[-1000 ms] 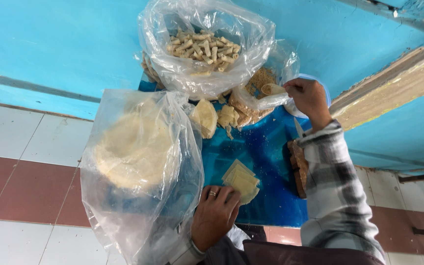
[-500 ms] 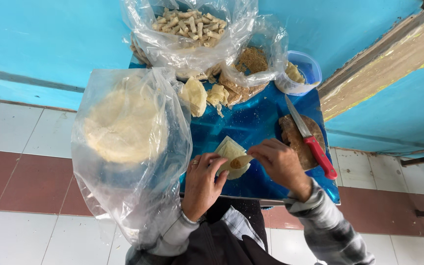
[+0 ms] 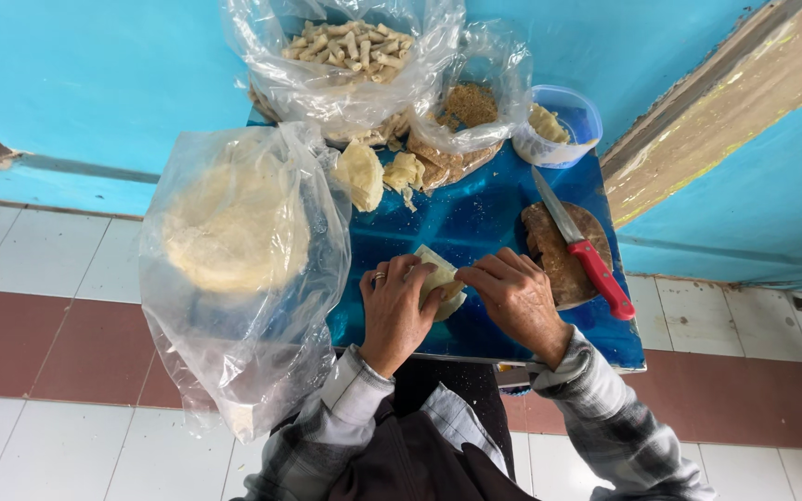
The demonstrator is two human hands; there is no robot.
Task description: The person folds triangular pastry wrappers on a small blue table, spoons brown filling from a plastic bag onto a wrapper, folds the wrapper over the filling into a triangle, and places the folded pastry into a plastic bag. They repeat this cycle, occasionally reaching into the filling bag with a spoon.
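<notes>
The pale wrapper point(image 3: 434, 276) is mostly covered by the left hand point(image 3: 399, 311) and the right hand point(image 3: 512, 297), so its full shape and any filling cannot be seen. The stack in the big plastic bag point(image 3: 243, 278) looks blurred through the film. The bag of rolls point(image 3: 345, 46) is cut off by the top edge.

A turquoise wall point(image 3: 95, 83) meets a white-and-maroon tiled floor point(image 3: 39, 306), with what looks like a wooden beam point(image 3: 726, 111) at right.
</notes>
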